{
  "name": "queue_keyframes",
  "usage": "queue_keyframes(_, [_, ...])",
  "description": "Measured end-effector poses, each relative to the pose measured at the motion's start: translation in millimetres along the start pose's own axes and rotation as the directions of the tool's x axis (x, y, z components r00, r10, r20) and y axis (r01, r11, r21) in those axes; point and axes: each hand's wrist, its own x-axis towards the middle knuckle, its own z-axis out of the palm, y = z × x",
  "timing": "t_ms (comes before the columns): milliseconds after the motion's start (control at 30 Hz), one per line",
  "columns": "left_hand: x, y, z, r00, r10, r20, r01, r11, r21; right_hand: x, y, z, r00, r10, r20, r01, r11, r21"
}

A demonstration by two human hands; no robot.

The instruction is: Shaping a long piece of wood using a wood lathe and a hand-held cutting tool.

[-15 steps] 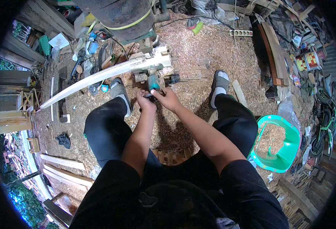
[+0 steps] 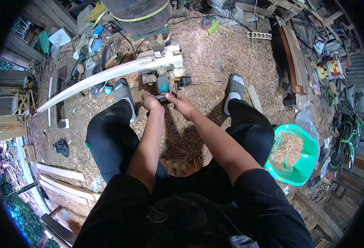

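Note:
A long, pale, curved wooden board [image 2: 107, 73] lies across a bench vise with a teal body [image 2: 163, 84], its thick end at the vise and its thin end reaching far to the left. Both my hands are at the dark handle [image 2: 160, 97] on the vise's near end. My left hand [image 2: 152, 102] is closed around the handle's left side. On the other side my right hand [image 2: 181, 105] grips it, thumb laid toward the middle. The fingers beneath are partly hidden. Along the board's far edge, the jaws are mostly covered.
Wood shavings cover the floor. A green tub [image 2: 312, 155] of shavings stands by my right knee. Beyond the vise is a large dark drum [image 2: 138, 16]. A power strip [image 2: 259, 36] and thick planks [image 2: 293, 62] lie at far right, loose boards [image 2: 62, 172] at near left.
The whole view has shifted slightly to the left. Both hands stay at the vise handle, which now looks more level. The board keeps its place in the vise.

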Motion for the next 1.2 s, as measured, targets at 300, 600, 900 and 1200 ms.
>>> queue_keyframes(300, [0,-9,-8,0.977,-0.069,0.2,0.081,0.995,-0.052,20,5,-2,0.926,-0.322,-0.199,0.171,0.825,-0.539])
queue_keyframes(600, [-70,1,15,0.751,-0.434,0.498,0.522,0.852,-0.045,21,-112,-20,0.732,-0.284,-0.62,0.194,0.958,-0.209])
queue_keyframes(900, [-48,-17,3,0.803,-0.357,0.478,0.402,0.916,0.008,-82,-229,-13,0.89,-0.146,-0.432,0.327,0.865,0.38])
queue_keyframes(1200, [-54,-60,-6,0.479,0.787,0.388,-0.753,0.142,0.643,-68,-223,-22,0.97,0.011,-0.243,0.093,0.906,0.413])
